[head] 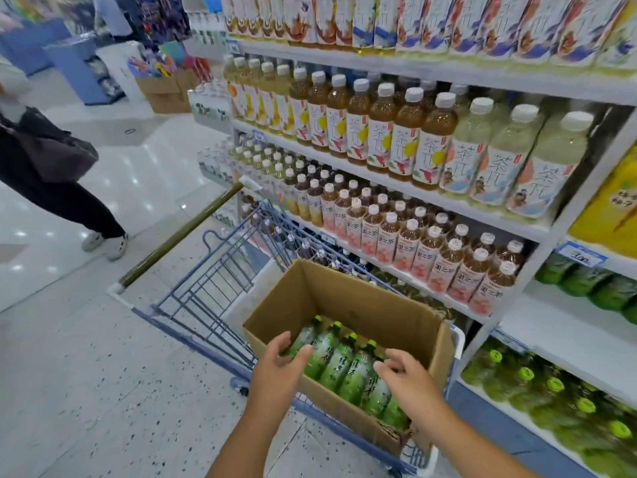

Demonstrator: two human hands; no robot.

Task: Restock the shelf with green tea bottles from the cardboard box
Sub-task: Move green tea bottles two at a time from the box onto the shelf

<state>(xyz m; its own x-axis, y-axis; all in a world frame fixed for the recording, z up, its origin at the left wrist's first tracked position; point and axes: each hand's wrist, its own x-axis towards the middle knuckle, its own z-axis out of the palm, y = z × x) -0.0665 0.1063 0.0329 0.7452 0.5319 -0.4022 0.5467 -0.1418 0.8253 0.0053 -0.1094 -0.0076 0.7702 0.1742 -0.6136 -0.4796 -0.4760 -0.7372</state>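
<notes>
An open cardboard box (372, 305) rests in a blue shopping cart (206, 294). Several green tea bottles (339, 362) lie side by side along its near wall. My left hand (284, 357) hovers over the leftmost bottles with its fingers spread, holding nothing. My right hand (401, 372) hangs over the right-hand bottles, fingers curled downward and apart, also empty. Green tea bottles with lime caps (537, 384) stand on the lowest shelf at the right. The white shelf (568, 326) above them is mostly bare, with a few green bottles (593, 284) at its back.
Shelves of amber and pale tea bottles (396, 132) fill the rack behind the cart. A person in dark trousers (51, 188) stands on the aisle floor at the left. Cardboard display boxes (165, 91) sit further down the aisle.
</notes>
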